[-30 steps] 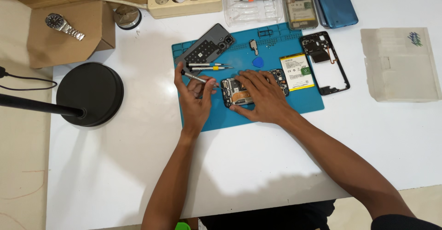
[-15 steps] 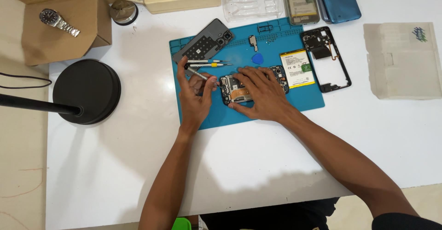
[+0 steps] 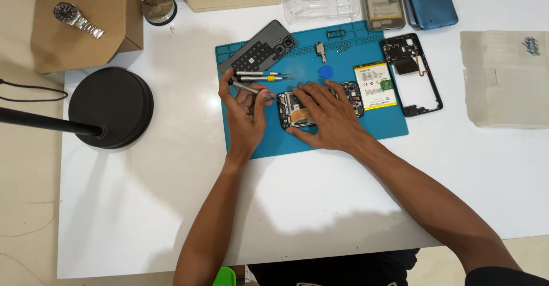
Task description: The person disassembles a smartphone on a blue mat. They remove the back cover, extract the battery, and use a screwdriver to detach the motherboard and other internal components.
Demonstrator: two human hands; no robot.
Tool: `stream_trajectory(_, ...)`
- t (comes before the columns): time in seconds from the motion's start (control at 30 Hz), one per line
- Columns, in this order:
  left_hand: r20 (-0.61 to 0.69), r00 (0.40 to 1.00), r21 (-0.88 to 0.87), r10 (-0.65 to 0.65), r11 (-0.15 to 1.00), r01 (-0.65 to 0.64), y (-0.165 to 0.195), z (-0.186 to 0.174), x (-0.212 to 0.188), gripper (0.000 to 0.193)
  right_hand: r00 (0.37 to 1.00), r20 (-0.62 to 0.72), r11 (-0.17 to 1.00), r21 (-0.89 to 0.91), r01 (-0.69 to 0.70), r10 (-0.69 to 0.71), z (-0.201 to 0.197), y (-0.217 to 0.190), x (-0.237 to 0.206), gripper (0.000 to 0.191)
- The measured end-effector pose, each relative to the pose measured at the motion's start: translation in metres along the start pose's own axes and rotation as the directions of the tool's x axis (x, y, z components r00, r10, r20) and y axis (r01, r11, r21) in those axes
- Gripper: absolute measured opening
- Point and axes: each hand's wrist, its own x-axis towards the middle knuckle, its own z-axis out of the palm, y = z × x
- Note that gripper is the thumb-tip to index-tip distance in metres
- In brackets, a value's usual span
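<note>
Here the left hand (image 3: pixel 245 111) pinches a slim metal screwdriver (image 3: pixel 251 89), its tip at the opened black phone body (image 3: pixel 297 111) lying on the blue rubber mat (image 3: pixel 354 131); the right hand (image 3: pixel 329 117) rests flat, fingers spread, on that phone.

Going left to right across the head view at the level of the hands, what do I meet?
Black lamp base → left hand holding a screwdriver → opened phone → right hand → battery → black phone frame → clear plastic packet.
</note>
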Motion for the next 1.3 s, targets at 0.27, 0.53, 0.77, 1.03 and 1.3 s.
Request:
stream_trajectory(0.27, 0.119, 0.993, 0.036, -0.021, 0.999, 0.016, 0.005, 0.000, -0.003, 0.077, 1.000, -0.008, 1.000, 0.018, 0.002, -0.002, -0.001, 0.000, 0.000, 0.082)
stream_trajectory(0.53, 0.019, 0.993, 0.088, -0.114, 0.990, 0.112, 0.008, -0.002, 0.000, 0.079, 0.999, -0.027, 0.999, 0.033, 0.019, -0.018, 0.000, -0.001, -0.002, 0.086)
stream_trajectory(0.77, 0.031, 0.988, 0.030, -0.154, 0.988, 0.153, 0.012, -0.003, 0.001, 0.078, 0.999, 0.028, 0.996, 0.083, -0.025, 0.023, 0.001, -0.005, -0.001, 0.080)
stream_trajectory(1.03, 0.073, 0.978, 0.042, -0.197, 0.980, 0.195, 0.019, 0.003, -0.005, 0.076, 0.999, 0.042, 0.991, 0.126, -0.038, 0.032, 0.000, -0.004, 0.002, 0.078)
stream_trajectory(1.3, 0.065, 0.993, 0.115, -0.102, 0.989, 0.095, 0.023, 0.007, -0.009, 0.071, 1.000, 0.014, 0.992, 0.128, -0.021, 0.020, -0.001, -0.003, 0.001, 0.076)
